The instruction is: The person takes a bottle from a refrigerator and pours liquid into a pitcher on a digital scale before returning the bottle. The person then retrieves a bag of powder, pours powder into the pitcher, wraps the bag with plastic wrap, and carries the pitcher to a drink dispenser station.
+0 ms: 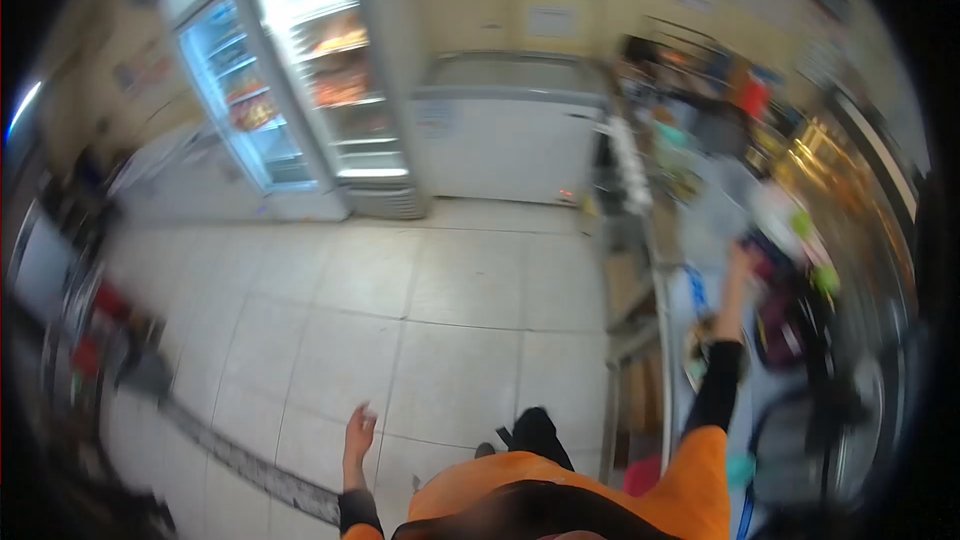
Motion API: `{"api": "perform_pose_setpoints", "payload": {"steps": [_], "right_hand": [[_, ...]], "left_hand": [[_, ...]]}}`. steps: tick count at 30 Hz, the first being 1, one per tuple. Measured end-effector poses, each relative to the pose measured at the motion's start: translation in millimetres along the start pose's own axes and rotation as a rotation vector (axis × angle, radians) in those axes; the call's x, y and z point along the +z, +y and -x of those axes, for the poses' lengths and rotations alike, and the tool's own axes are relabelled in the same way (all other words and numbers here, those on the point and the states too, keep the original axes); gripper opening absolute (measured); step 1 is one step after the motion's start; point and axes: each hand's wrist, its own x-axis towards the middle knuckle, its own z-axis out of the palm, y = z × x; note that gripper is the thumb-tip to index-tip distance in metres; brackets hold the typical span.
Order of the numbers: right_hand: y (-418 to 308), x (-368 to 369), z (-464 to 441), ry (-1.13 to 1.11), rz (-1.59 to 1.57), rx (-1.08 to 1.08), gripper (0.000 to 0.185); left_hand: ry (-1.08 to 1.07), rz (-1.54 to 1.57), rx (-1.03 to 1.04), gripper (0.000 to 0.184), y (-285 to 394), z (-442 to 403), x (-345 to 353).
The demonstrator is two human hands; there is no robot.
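Observation:
My left hand hangs over the tiled floor, away from any surface. Its fingers are loosely bent and a little apart, and I see nothing held in them. My right arm stretches forward over the counter on the right. At its end, my right hand is beside a dark purple item, but motion blur hides its fingers and whether it grips anything. Close by are a whitish, blurred thing and a bright green item. A clear plastic bag-like thing lies just beyond the hand.
Two lit glass-door fridges and a white chest freezer stand along the back. The cluttered counter runs down my right, beside a glass display case. A floor drain grate crosses the tiles at left.

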Motion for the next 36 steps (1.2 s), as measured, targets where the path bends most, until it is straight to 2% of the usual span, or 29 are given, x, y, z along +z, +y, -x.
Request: {"api": "perform_pose_setpoints", "payload": {"steps": [1,2,3,4,5,7,8,10,15,17,18,20,22,25,27,29,31,33,34,35,36], "right_hand": [[12.8,12.7,-16.9,-0.019,0.061,-0.011,0.062],[21.6,24.8,-29.6,-0.057,0.119,-0.029,0.06],[33.5,39.7,-33.5,-0.076,0.147,-0.024,0.058],[46.5,53.8,-35.8,-0.111,0.208,-0.013,0.056],[43.5,90.7,-35.9,-0.184,0.263,-0.072,0.055],[45.1,167.0,-19.6,-0.332,0.331,-0.166,0.051],[43.8,202.3,-7.0,-0.42,0.348,-0.201,0.05],[71.0,258.6,13.8,-0.642,0.366,-0.197,0.046],[63.0,338.5,118.5,-1.107,0.239,-0.322,0.038],[54.4,354.7,168.0,-1.271,0.146,-0.365,0.035],[49.5,360.7,195.5,-1.353,0.098,-0.378,0.033],[36.6,363.3,253.9,-1.503,-0.014,-0.403,0.03],[22.5,359.3,319.3,-1.642,-0.125,-0.417,0.028],[-2.0,328.1,427.8,-1.824,-0.28,-0.422,0.024],[-21.1,292.4,513.1,-1.938,-0.387,-0.395,0.022],[-42.0,250.0,595.4,-2.038,-0.493,-0.357,0.02],[-59.5,203.5,675.1,-2.171,-0.568,-0.322,0.019],[-84.1,147.9,750.4,-2.313,-0.662,-0.284,0.019],[-100.5,125.3,785.5,-2.366,-0.707,-0.282,0.019],[-113.7,99.2,821.6,-2.6,-0.734,-0.347,0.019],[-128.5,72.5,856.5,-2.827,-0.759,-0.421,0.019]], "left_hand": [[0.055,0.054,0.105,0.041,22.0,17.4,-9.7],[0.071,0.05,0.078,0.04,44.0,19.9,-18.4],[0.075,-0.003,0.109,0.039,99.0,5.5,-54.8],[0.09,-0.035,0.05,0.039,138.4,10.6,-69.5],[0.098,0.036,-0.009,0.039,154.4,13.8,-47.8],[0.142,0.225,-0.007,0.038,138.7,16.9,-10.9],[0.236,0.237,-0.06,0.038,134.9,23.2,3.5],[0.13,0.266,-0.235,0.036,134.9,28.0,42.4],[0.327,0.386,-0.431,0.036,170.2,71.3,79.4],[0.374,0.626,-0.309,0.036,192.6,88.8,86.1],[0.37,0.655,-0.329,0.036,205.9,98.1,85.7],[0.463,0.693,-0.362,0.036,222.8,123.7,77.3],[0.342,0.827,-0.376,0.037,228.1,156.2,64.4],[0.465,0.762,-0.384,0.039,230.2,232.2,43.9],[0.592,0.758,-0.407,0.039,221.1,297.1,30.2],[0.786,0.787,-0.259,0.04,194.8,356.6,21.4],[0.899,0.819,-0.25,0.041,178.4,411.0,12.9],[1.115,0.614,-0.388,0.043,165.7,467.2,-3.7],[1.177,0.681,-0.397,0.046,149.8,494.6,-9.5],[1.241,0.679,-0.42,0.046,125.8,518.9,-8.9],[1.393,0.709,-0.334,0.047,98.3,540.9,-5.6]]}}
